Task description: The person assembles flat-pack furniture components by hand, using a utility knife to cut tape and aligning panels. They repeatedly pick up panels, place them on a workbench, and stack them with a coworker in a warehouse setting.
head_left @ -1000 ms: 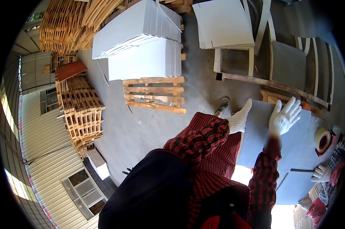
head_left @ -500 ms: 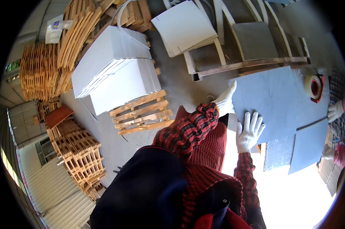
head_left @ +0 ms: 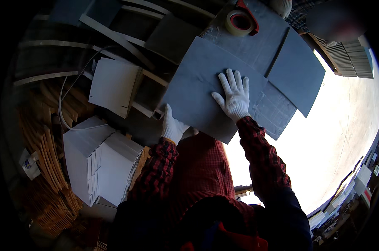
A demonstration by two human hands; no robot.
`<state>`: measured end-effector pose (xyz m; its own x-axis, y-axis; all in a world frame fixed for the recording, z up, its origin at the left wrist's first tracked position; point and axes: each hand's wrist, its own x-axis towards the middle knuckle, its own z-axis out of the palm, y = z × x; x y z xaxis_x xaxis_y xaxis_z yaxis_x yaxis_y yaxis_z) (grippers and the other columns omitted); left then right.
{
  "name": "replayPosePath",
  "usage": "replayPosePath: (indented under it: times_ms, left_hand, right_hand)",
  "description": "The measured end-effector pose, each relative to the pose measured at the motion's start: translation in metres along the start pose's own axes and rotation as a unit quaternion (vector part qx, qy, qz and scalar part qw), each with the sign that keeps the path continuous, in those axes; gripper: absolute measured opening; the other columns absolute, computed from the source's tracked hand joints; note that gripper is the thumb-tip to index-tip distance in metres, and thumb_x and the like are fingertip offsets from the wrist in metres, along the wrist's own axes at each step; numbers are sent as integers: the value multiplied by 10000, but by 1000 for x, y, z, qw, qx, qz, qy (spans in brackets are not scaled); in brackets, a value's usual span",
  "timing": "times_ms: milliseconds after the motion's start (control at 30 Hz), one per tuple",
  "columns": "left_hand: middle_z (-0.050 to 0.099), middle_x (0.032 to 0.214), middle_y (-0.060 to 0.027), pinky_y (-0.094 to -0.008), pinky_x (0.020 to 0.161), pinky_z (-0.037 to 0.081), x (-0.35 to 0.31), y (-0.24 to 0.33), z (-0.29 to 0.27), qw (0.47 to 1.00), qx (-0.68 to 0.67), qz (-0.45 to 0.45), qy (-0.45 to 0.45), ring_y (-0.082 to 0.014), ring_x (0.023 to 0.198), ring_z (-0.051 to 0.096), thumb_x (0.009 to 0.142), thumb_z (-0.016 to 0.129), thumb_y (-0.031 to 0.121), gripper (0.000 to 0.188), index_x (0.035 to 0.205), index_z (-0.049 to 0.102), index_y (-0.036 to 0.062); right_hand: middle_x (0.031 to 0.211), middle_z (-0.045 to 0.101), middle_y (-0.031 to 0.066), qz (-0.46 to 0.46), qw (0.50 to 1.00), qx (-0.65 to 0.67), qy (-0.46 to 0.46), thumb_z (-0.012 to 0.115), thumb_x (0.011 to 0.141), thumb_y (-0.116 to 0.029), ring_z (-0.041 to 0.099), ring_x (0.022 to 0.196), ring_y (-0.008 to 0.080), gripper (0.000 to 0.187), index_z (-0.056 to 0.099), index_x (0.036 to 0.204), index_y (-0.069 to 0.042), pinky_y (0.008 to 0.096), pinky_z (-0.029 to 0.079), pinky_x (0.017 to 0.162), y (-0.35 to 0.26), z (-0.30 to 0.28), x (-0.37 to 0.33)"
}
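Observation:
A flat grey-blue sheet [head_left: 198, 79], seemingly cardboard, lies on a work surface in front of me. My right hand [head_left: 233, 94], in a white knit glove, rests palm down on it with the fingers spread. At the sheet's near left edge is my gloved left hand [head_left: 175, 125]. Its thumb lies up along the edge, and its other fingers are mostly hidden beneath, so it appears to grip the edge. A second grey-blue sheet [head_left: 300, 71] lies to the right, and a tape dispenser [head_left: 242, 23] with a red frame sits beyond the first sheet.
White flattened cartons [head_left: 99, 161] stand stacked at the lower left near wooden pallets [head_left: 51, 201]. A smaller stack of pale sheets [head_left: 112, 85] rests on a frame. Another person's gloved hand [head_left: 281, 6] shows at the far edge. Bright floor [head_left: 323, 138] lies to the right.
My view has turned right, so the surroundings have swung across the picture. The right hand now lies farther onto the sheet, still spread; the left hand stays at its edge.

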<state>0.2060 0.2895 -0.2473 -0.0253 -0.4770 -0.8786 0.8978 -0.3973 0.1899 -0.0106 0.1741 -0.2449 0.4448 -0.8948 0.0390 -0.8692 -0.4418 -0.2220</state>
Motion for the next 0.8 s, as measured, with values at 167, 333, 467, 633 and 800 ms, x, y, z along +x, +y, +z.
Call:
replayPosePath:
  times_ms: [167,333,467,633,800]
  left_hand:
    - [325,1518,-151,-492,1086,379,0,1,2,999,18,29,29,-333,1366,371,971,432,609,776,1507,252,78]
    - [307,1532,-150,-500,1129,324,0,1,1,997,36,22,59,-334,1394,339,969,424,618,795,1517,233,74]
    - [293,1543,-150,-507,1154,279,-4,1,8,992,46,19,113,-333,1409,319,967,416,629,809,1523,224,73]
    - [282,1552,-148,-503,1158,271,2,0,2,991,85,20,99,-329,1416,310,963,404,642,816,1522,234,73]
    - [277,1553,-153,-492,1163,272,-5,4,8,984,149,10,101,-333,1416,309,960,383,659,825,1523,226,77]
  right_hand:
    - [1513,392,116,44,997,-52,47,455,952,-577,317,1416,332,673,426,1443,-117,529,208,1165,60,9,72]
    - [1505,389,158,76,996,-47,31,492,949,-520,317,1412,366,649,432,1434,-92,547,190,1167,56,3,55]
    - [1509,370,191,111,994,-9,-22,568,925,-452,306,1403,427,627,445,1421,-88,599,193,1149,28,-5,-35]
    - [1518,341,210,153,987,26,-45,590,914,-436,294,1400,446,655,422,1426,-66,600,200,1144,2,-1,-86]
    - [1455,420,177,157,987,-2,28,563,929,-413,344,1378,375,579,464,1382,-65,581,223,1137,1,1,5]
